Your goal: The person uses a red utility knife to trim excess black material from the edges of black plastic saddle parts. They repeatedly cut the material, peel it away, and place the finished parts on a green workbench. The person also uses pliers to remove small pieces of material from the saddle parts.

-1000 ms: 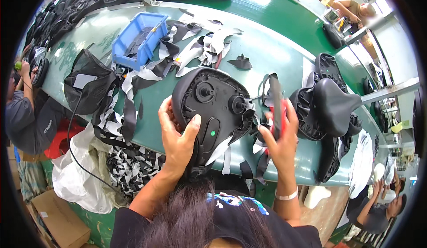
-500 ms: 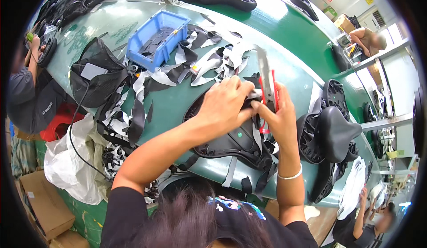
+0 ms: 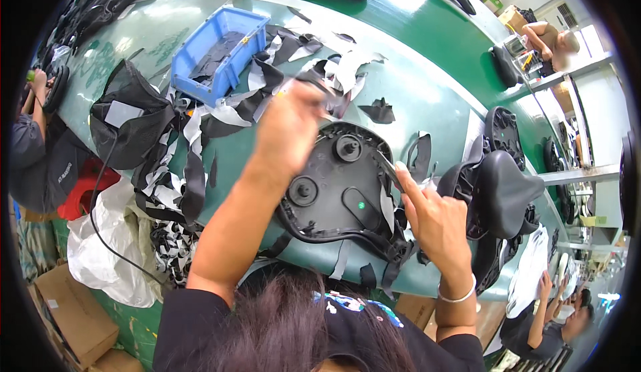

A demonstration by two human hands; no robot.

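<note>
A black bicycle saddle (image 3: 327, 171) lies underside up on the table in front of me, with two round posts and a loose edge of cover material along its right side. My left hand (image 3: 288, 128) is raised above its far left edge, close to the scrap pile. Motion smears its fingers, and a dark blur beside them may be a fabric scrap. At the saddle's right edge, my right hand (image 3: 434, 218) is closed around a utility knife, index finger stretched along the narrow grey blade (image 3: 390, 170). The knife's red handle is hidden.
Black and white fabric strips (image 3: 344, 71) lie beyond the saddle, near a blue bin (image 3: 220, 58) of dark pieces. A black mesh bag (image 3: 127, 115) stands left. Finished saddles (image 3: 504, 195) crowd the right side. Other people work at left and right.
My left hand has left the saddle's far edge and moved up and left toward the scraps. The right hand has lowered, tilting the knife toward the saddle edge, and its red handle no longer shows.
</note>
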